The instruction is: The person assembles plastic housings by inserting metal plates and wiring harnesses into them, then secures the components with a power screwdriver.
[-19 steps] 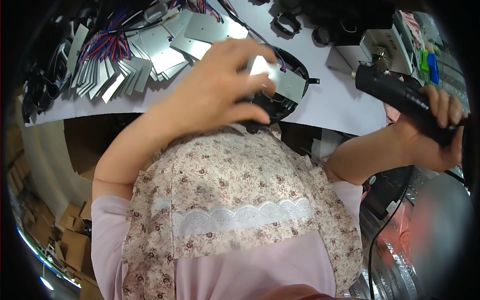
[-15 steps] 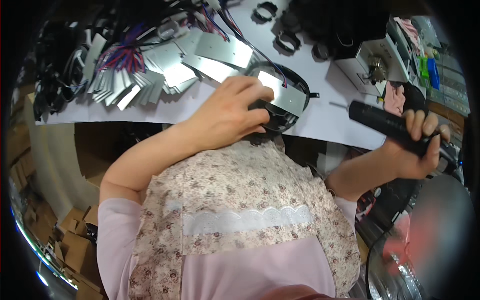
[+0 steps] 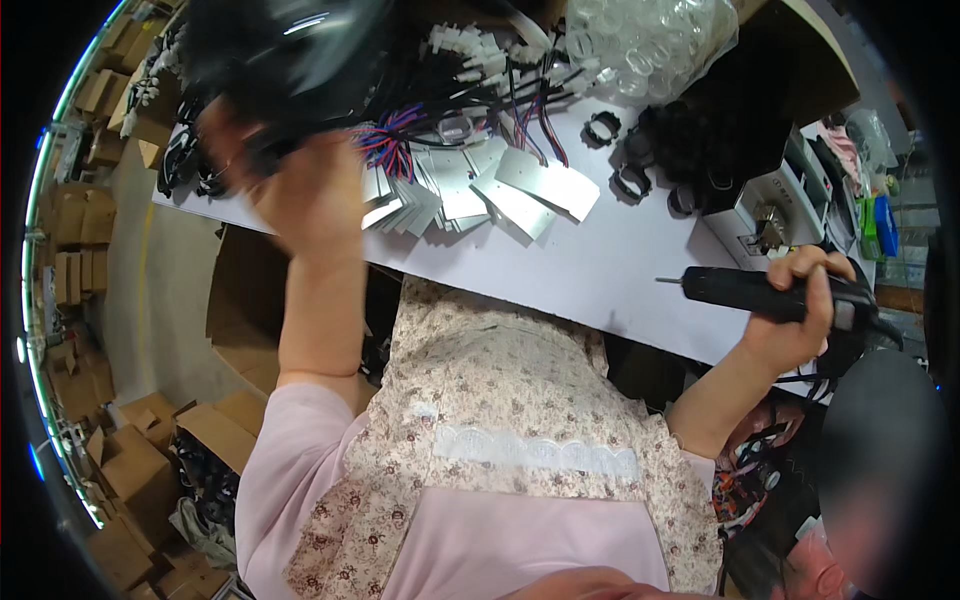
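My right hand (image 3: 800,310), at the right edge of the table, is wrapped round a black electric screwdriver (image 3: 740,288) whose thin bit points left. At the upper left my left hand (image 3: 300,185) is raised and smeared by motion. Its fingers grip the lower edge of a large, glossy black housing (image 3: 300,70), which is blurred and partly cut by the dark rim of the view. Beyond that hand lie flat silver metal plates (image 3: 548,182) with red, blue and black wires (image 3: 395,140), several of them fanned out in a pile.
Black ring-shaped parts (image 3: 632,180) lie right of the plates. A bag of clear round pieces (image 3: 640,45) sits at the back. A white box-shaped device (image 3: 755,220) stands at the right. Cardboard boxes (image 3: 140,460) fill the floor at the left.
The black housing is gone from the table in front of me; my left hand has swung up and left with it. The screwdriver has become more level. My view has shifted left.
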Tool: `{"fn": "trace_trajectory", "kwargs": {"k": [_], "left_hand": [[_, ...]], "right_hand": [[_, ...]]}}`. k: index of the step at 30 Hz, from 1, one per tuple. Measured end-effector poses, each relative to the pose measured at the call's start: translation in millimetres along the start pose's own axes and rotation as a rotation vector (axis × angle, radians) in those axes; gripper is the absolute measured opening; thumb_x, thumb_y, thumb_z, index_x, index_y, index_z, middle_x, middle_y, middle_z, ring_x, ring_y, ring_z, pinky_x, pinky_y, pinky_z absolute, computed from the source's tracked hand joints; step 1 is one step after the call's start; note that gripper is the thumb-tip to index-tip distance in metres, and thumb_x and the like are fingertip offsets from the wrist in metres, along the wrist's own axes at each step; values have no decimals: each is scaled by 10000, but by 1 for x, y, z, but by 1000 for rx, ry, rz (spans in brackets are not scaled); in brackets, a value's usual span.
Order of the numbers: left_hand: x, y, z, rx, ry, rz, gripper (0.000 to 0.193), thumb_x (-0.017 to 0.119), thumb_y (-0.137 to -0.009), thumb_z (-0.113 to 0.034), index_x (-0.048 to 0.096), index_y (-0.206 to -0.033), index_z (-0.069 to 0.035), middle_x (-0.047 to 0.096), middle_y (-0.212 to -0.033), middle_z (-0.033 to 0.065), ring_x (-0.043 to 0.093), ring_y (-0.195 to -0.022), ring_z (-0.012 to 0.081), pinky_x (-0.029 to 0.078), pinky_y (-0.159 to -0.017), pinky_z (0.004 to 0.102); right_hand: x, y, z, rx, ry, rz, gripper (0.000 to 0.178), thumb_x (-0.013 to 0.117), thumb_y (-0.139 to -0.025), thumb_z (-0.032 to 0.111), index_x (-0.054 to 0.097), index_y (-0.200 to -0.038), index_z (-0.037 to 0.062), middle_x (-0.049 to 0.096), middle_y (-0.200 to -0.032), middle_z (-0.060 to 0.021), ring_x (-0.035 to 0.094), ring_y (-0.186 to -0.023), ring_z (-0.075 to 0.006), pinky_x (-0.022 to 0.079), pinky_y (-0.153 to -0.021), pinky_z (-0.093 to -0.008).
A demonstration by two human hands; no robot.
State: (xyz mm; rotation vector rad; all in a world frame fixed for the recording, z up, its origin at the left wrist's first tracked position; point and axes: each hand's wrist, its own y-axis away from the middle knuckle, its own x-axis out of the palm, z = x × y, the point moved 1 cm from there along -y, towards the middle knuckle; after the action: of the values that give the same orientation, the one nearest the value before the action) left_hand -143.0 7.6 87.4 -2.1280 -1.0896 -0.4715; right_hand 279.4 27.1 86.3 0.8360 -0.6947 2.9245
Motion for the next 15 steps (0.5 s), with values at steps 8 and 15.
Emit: {"fn": "trace_trajectory", "kwargs": {"k": [8, 15], "left_hand": [[-229, -13, -38, 264, -869, -110, 213, 508, -1104, -160, 523, -1252, -8, 543, -1320, 83, 557, -1121, 153, 471, -953, 296], [-458, 124, 23, -241, -1241, -363, 239, 615, -1051, -242, 611, -1006, -7, 554, -993, 82, 522, -903, 195, 444, -800, 347]], "right_hand": [[86, -24, -55, 264, 336, 241, 463, 722, -844, 23, 611, -1288, -47, 698, -1036, -152, 642, -663, -150, 519, -625, -270], [166, -88, -130, 489, 723, 433, 559, 785, -777, 80, 633, -1309, 2, 668, -839, -65, 649, -610, -133, 542, -587, -275]]}}
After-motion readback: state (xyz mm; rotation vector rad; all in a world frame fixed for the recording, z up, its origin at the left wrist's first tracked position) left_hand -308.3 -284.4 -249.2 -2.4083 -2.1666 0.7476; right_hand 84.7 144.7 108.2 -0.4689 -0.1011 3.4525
